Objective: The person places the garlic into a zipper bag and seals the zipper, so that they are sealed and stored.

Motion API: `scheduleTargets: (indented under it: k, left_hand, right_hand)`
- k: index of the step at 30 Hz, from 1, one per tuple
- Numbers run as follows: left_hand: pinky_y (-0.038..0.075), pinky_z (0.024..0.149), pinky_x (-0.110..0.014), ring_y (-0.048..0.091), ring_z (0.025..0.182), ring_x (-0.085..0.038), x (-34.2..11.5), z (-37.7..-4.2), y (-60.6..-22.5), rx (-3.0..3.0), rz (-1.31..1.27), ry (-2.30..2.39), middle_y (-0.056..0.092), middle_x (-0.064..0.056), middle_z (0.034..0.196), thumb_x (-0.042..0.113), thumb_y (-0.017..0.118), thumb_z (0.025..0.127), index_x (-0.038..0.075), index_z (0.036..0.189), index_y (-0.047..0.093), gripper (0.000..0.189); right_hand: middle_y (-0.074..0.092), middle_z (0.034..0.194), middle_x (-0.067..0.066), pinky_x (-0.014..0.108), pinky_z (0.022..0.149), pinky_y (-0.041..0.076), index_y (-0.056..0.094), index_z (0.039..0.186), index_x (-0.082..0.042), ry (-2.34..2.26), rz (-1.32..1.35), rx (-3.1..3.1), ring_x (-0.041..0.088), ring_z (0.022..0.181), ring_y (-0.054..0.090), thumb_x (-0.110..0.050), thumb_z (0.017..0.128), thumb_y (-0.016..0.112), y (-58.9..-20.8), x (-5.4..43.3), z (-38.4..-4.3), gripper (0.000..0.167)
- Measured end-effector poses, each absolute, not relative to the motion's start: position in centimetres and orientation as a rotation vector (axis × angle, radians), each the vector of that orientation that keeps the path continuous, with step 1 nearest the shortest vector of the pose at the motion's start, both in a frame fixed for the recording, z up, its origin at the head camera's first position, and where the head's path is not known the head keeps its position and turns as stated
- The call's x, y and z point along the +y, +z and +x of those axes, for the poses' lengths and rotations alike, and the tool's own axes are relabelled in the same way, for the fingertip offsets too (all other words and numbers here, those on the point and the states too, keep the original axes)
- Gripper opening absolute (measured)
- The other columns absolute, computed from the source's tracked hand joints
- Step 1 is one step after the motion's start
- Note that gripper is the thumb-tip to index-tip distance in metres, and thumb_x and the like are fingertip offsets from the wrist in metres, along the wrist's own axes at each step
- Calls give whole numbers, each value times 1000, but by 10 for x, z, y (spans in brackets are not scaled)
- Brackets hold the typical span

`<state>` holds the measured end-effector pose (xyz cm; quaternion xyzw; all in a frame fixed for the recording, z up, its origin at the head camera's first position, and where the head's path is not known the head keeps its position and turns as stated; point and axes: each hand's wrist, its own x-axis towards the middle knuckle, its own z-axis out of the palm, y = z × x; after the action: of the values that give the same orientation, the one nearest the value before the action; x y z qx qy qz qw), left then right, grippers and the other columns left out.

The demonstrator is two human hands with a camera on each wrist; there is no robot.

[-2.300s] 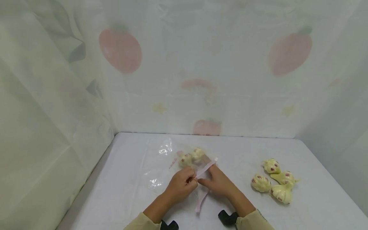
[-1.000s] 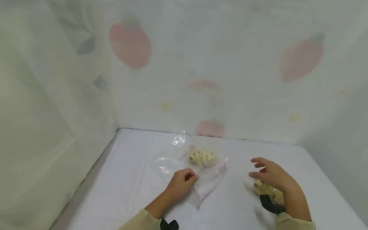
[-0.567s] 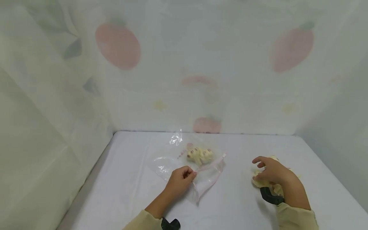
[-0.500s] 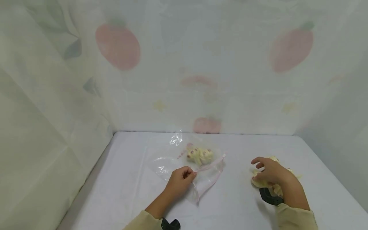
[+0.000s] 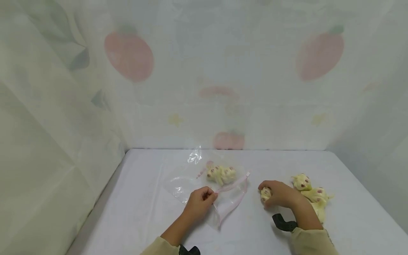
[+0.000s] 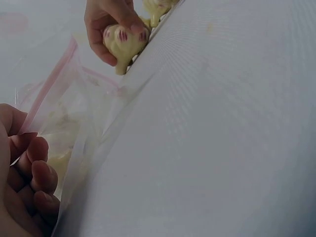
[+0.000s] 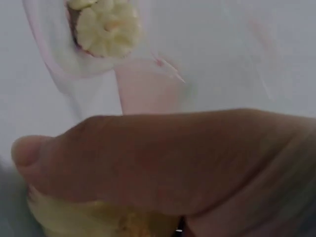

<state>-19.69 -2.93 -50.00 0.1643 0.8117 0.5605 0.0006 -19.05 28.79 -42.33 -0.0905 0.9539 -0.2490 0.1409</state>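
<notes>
Wht tbl (image 5: 134,198) w/ clear bag (image 5: 179,183), L hand (image 5: 198,203) pinching its pink rim (image 5: 235,183); R hand (image 5: 280,194) gripping garlic bulb (image 5: 265,194).

Clear zip bag (image 5: 191,177): one. Worktop (image 5: 140,198): one. Left hand (image 5: 198,202): one. Right hand (image 5: 280,194): one. Garlic bulbs (image 5: 301,182): six are visible; two lie in the bag, one is in the right hand, three are on the worktop. Black wrist fittings (image 5: 283,224): two. Beige sleeves (image 5: 313,242): two. Large red fruit prints (image 5: 129,57): two. Yellow star prints (image 5: 175,119): two.
</notes>
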Motion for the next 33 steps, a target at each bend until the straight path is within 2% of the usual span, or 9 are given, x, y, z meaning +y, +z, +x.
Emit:
scheduleTargets:
  k: [3,9,18,21,25,27,30,33]
  left_hand:
    - [41,51,-20,48,55,-4,-30,-197,-500,2549,517,1760,56,5,62,33,68,93,15,76,64,25]
    - [41,52,-20,48,56,-4,-29,-196,-496,2545,525,1765,56,4,63,33,68,92,14,76,64,26]
    - [41,52,-20,49,57,-5,-29,-195,-497,2532,495,1769,56,5,64,29,68,93,13,77,64,23]
    - [42,53,-20,49,58,-5,-29,-196,-498,2523,497,1775,56,5,64,28,69,92,12,77,64,23]
    - [42,54,-19,49,58,-5,-30,-197,-499,2517,491,1785,56,5,65,26,69,92,12,77,64,21]
    - [42,54,-19,49,58,-5,-30,-197,-499,2510,493,1801,56,4,65,27,69,92,13,77,64,21]
    - [42,54,-20,49,58,-4,-30,-197,-501,2496,508,1822,57,4,66,26,69,93,12,79,65,20]
    - [42,53,-20,49,58,-4,-29,-197,-502,2500,516,1820,58,4,66,24,68,93,12,79,65,19]
  right_hand:
    - [63,112,5,40,78,45,65,112,-16,-715,-273,2765,21,94,53,-10,65,85,-429,279,-193,52]
    - [59,110,4,43,85,47,64,113,-15,-732,-293,2782,20,96,53,-17,68,87,-436,268,-197,50]
    - [60,108,3,42,86,46,64,109,-18,-780,-380,2863,18,96,55,-31,74,84,-446,259,-199,42]
    - [61,113,5,45,89,46,62,115,-19,-785,-361,2866,22,103,57,-40,83,76,-448,257,-199,41]
    - [59,127,14,53,98,43,57,126,-14,-834,-346,2824,33,120,54,-45,94,63,-447,257,-200,45]
    - [57,132,16,56,101,41,55,130,-13,-837,-346,2814,37,126,51,-44,95,62,-446,259,-200,48]
    - [56,136,15,57,103,39,55,133,-14,-803,-311,2825,38,129,49,-44,91,67,-444,264,-200,53]
    - [58,135,14,58,99,43,54,134,-18,-777,-270,2833,37,126,52,-46,86,72,-441,271,-198,59]
